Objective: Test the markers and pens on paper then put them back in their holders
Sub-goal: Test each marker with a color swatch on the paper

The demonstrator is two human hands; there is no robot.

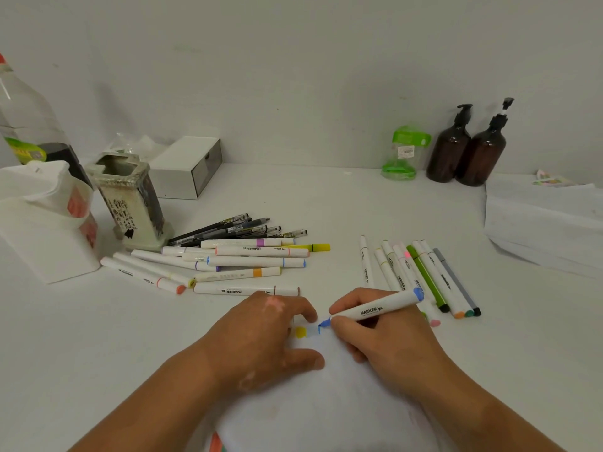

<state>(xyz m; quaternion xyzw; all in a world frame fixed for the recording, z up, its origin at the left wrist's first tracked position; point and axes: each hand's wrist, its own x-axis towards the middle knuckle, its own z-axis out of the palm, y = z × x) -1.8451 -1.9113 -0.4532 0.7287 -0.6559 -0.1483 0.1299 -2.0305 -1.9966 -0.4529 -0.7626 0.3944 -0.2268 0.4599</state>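
The blue marker [378,308] looks light, stiff and smooth-barrelled, so it should handle easily. The best hold is low on the barrel near the tip, where the right hand [375,344] pinches it. It is white with a blue end band and a blue chisel tip that touches the paper [326,402] by the worktop's [342,203] near edge, beside a yellow swatch [300,332]. The left hand [261,334] lies flat, fingers relaxed, pressing the paper.

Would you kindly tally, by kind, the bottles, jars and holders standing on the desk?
Brown pump bottles: 2
Clear plastic bottle: 1
Green-lidded clear jar: 1
Ceramic pen holder: 1
White plastic holder: 1
Total: 6
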